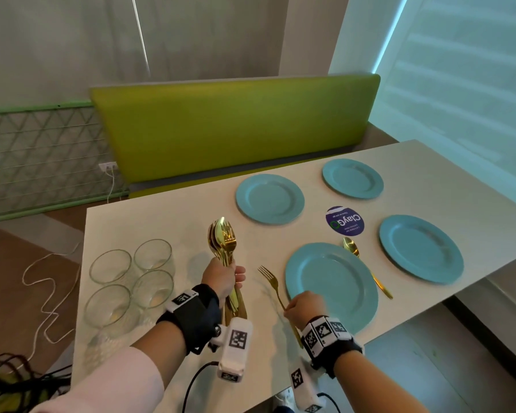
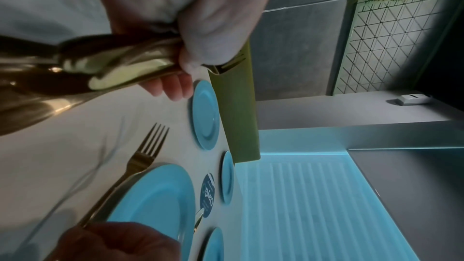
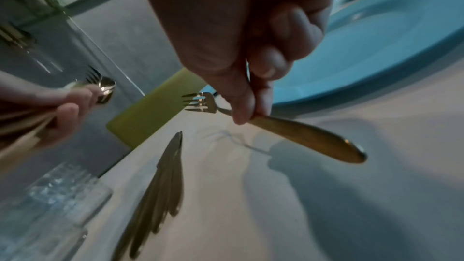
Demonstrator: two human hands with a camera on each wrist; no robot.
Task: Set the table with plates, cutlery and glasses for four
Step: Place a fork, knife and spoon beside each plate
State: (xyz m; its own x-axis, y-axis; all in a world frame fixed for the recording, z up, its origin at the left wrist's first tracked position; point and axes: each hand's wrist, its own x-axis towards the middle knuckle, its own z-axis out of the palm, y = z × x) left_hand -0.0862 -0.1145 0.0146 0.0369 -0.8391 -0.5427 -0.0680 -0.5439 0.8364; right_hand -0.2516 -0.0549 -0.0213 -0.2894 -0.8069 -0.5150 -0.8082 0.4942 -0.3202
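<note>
Several blue plates lie on the white table; the nearest plate has a gold spoon along its right side. My right hand pinches a gold fork by its handle, just left of that plate and a little above the table, as the fork and its shadow show in the right wrist view. My left hand grips an upright bundle of gold spoons and forks, left of the fork. In the left wrist view the bundle fills the fist.
Several clear glasses stand grouped at the table's left end. A round dark sticker sits between the plates. A green bench back runs behind the table. White cable lies on the floor at left.
</note>
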